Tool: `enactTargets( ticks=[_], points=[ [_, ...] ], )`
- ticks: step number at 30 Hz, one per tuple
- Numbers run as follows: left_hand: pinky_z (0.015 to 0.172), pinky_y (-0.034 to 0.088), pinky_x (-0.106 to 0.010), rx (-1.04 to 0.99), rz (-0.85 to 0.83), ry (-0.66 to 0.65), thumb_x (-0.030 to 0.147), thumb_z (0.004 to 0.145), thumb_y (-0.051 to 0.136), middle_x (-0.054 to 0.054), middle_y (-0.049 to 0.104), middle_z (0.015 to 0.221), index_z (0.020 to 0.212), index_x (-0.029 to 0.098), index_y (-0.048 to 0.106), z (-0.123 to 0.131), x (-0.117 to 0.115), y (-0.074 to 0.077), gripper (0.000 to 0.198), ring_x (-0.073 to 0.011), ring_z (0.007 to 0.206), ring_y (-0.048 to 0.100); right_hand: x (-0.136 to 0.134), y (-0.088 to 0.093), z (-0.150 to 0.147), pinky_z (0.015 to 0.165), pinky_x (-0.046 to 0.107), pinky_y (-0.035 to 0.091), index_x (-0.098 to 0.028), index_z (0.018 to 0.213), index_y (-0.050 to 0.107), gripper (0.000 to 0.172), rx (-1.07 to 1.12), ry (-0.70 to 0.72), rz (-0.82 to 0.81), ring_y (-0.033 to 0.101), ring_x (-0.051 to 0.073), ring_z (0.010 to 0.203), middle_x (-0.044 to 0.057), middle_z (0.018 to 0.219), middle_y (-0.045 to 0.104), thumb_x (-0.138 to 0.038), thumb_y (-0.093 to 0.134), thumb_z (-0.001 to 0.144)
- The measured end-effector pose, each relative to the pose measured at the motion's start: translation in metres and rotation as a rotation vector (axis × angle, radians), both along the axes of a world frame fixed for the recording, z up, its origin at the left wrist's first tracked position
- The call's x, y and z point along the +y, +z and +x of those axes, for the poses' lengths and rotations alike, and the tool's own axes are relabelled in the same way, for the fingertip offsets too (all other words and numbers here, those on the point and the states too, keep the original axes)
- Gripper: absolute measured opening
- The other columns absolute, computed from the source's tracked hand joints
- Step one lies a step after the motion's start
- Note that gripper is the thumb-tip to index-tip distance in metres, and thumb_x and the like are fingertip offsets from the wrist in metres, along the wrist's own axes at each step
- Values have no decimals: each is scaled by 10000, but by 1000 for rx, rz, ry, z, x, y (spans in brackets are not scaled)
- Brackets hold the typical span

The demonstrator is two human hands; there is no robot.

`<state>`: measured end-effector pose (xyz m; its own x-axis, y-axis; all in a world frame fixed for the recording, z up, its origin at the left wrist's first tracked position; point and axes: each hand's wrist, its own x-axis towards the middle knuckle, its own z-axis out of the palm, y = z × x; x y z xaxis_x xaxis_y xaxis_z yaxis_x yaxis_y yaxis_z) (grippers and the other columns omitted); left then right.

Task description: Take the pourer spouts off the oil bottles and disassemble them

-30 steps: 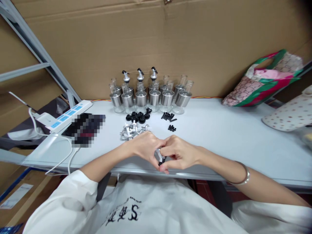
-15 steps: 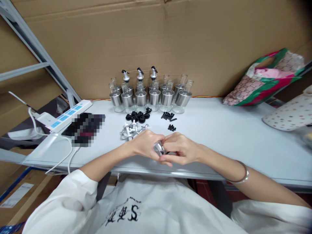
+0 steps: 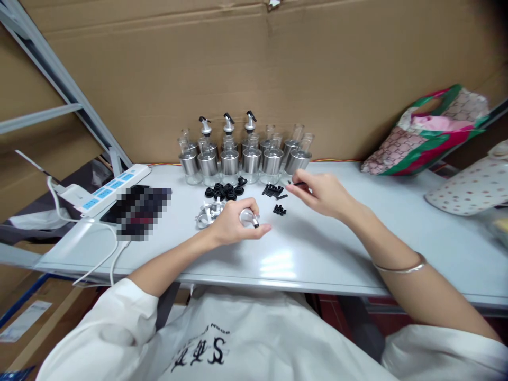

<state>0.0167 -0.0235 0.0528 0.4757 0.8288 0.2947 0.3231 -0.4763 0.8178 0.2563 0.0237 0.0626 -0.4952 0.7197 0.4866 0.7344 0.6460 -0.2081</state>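
My left hand [image 3: 232, 221] is closed around a silver pourer spout [image 3: 246, 217], which has a small black part at its end. Farther forward and to the right, my right hand [image 3: 323, 194] pinches a small black strip [image 3: 300, 184]. Just left of those fingertips lies a cluster of black flaps [image 3: 273, 190]. Small black caps [image 3: 280, 210] sit a little nearer to me. Beyond my left hand are a heap of silver spouts [image 3: 207, 214], partly hidden by the hand, and a pile of black stoppers [image 3: 224, 191].
Several glass bottles with steel sleeves [image 3: 251, 160] stand along the cardboard wall, three topped with pourers. A power strip [image 3: 115, 185] with white cables and a pixelated dark object [image 3: 145, 211] lie left. A patterned bag [image 3: 416, 137] and a dotted white container [image 3: 468, 185] stand right.
My hands have parted. The right moved forward and right, from the spout to beside the black flaps, and pinches a black strip. The left keeps the spout, shifted slightly left and forward.
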Motion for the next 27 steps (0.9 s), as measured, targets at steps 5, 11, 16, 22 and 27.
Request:
enactTargets(
  ticks=[5,11,16,22,27],
  points=[
    [509,288,-216,-266,-128,1,421,725,587,48,418,541,605,171,456,3,2,-4,307,-75,508,352,30,-25,11,511,258,313,-196,932,476,189,-207,-175,-207,524,189,545,39,639,587,-307,324,928],
    [433,166,-199,-516,-364,-64,452,729,583,83,316,445,627,166,472,0,10,-12,324,-41,402,220,43,-45,2,565,269,354,-181,1016,547,204,-303,-134,-235,599,204,664,82,791,669,-273,395,916],
    [418,154,-185,-617,-468,-95,482,731,567,89,280,425,627,168,468,0,10,-9,346,-37,382,196,43,-45,0,551,265,333,-169,1072,546,247,-329,-124,-245,576,187,610,67,747,665,-317,451,900],
    [397,170,-167,-684,-554,-72,549,696,580,104,216,402,601,170,455,1,12,-1,410,-29,360,171,35,-32,8,567,256,338,-155,1070,567,262,-297,-137,-262,538,169,574,37,678,633,-265,483,847],
    [376,166,-155,-734,-561,-42,567,680,599,111,204,390,588,173,447,1,13,3,432,-23,345,149,30,-24,10,565,248,347,-179,936,643,197,-303,-79,-270,516,148,551,27,668,621,-212,507,798]
  ],
)
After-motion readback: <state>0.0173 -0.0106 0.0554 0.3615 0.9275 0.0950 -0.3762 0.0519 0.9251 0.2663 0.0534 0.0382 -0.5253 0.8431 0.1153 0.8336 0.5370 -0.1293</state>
